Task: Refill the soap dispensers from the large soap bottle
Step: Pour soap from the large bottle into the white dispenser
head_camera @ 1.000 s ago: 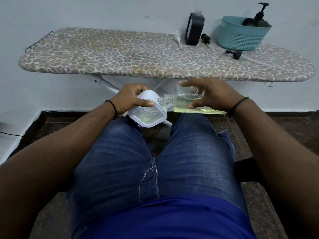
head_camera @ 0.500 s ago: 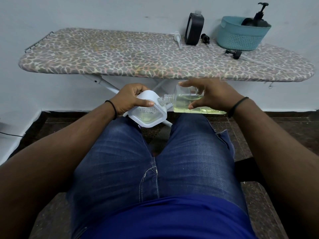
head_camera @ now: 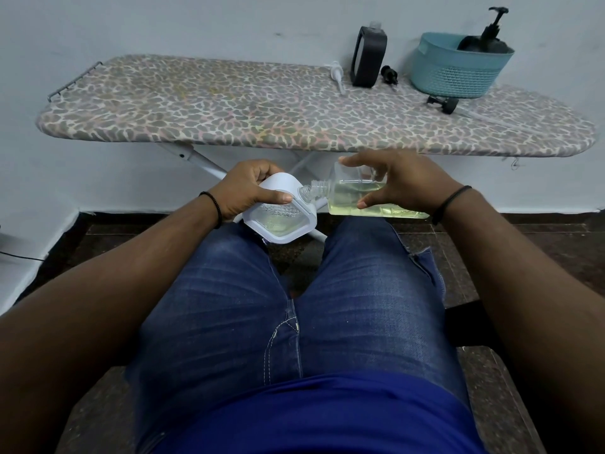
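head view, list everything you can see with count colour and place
large soap bottle: 1, clear, yellow soap, tilted in right hand
white dispenser: 1, in left hand, at bottle mouth
ironing board: 1, leopard print, ahead
black dispenser: 1, upright on board
white pump: 1, lying on board
black pumps: 2, on board
basket: 1, teal, holds black pump bottle
left hand: grip on dispenser
right hand: grip on bottle

I see soft, even, slightly dim indoor light, faint shadow under the ironing board (head_camera: 229,106), sharp focus, and wide-angle bending toward the frame edges.
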